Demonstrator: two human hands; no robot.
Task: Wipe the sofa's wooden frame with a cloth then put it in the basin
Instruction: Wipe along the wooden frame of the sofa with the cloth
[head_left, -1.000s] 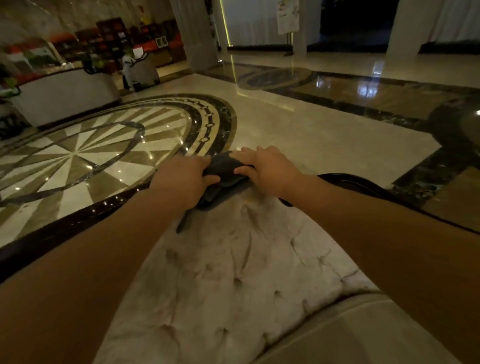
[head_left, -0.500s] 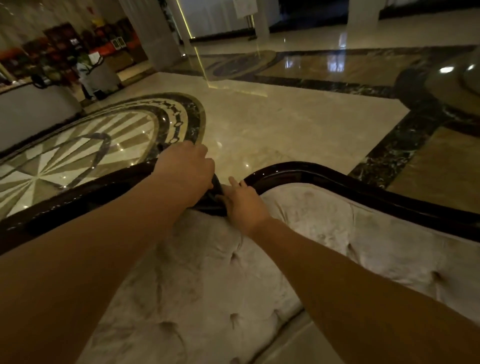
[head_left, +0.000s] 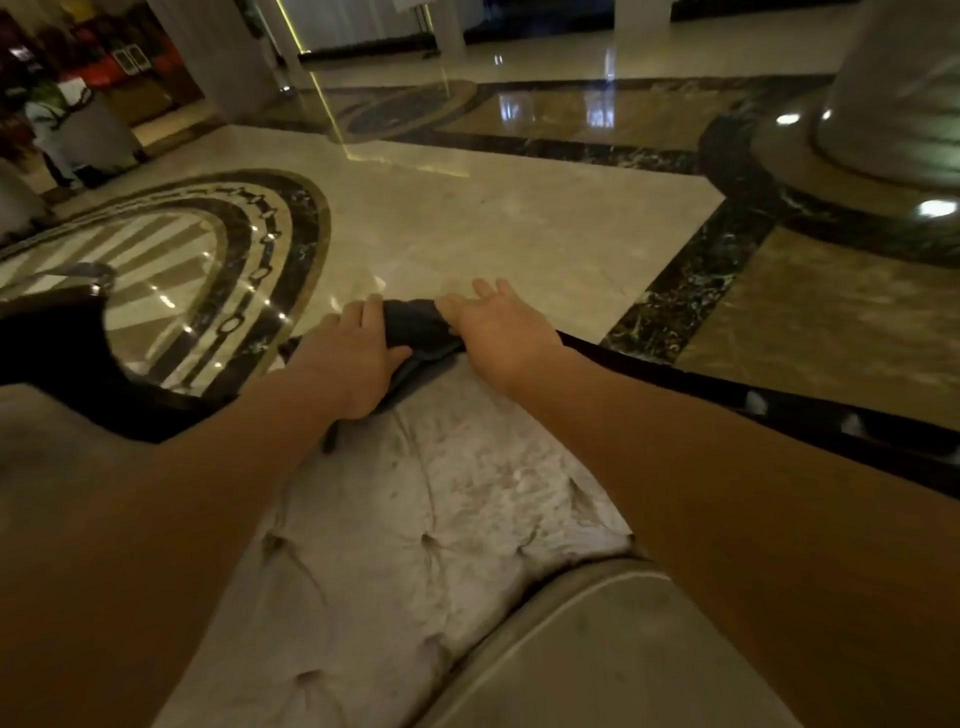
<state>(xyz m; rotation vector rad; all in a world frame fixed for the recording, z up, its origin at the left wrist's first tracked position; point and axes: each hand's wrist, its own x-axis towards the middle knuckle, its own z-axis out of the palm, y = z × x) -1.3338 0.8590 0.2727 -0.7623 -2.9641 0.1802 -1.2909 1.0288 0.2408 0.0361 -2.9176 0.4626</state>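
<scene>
Cloth (head_left: 420, 328), dark and bunched, lies draped over the top of the sofa's wooden frame (head_left: 727, 387), at the crest of the backrest. The left hand (head_left: 353, 358) presses on the cloth's left part, fingers curled over the fabric and thumb on its near side, gripping it. The right hand (head_left: 496, 332) lies on the cloth's right end with fingers spread and stretched forward, flat and open; its thumb side touches the fabric. The frame is dark and glossy, running right from the hands and curving down on the left. Below it the pale tufted upholstery (head_left: 441, 509) shows button dimples. Behind the sofa is a polished marble floor (head_left: 493, 223) with a dark ringed inlay. No writing or brand can be read anywhere; the far shelves are too blurred.
</scene>
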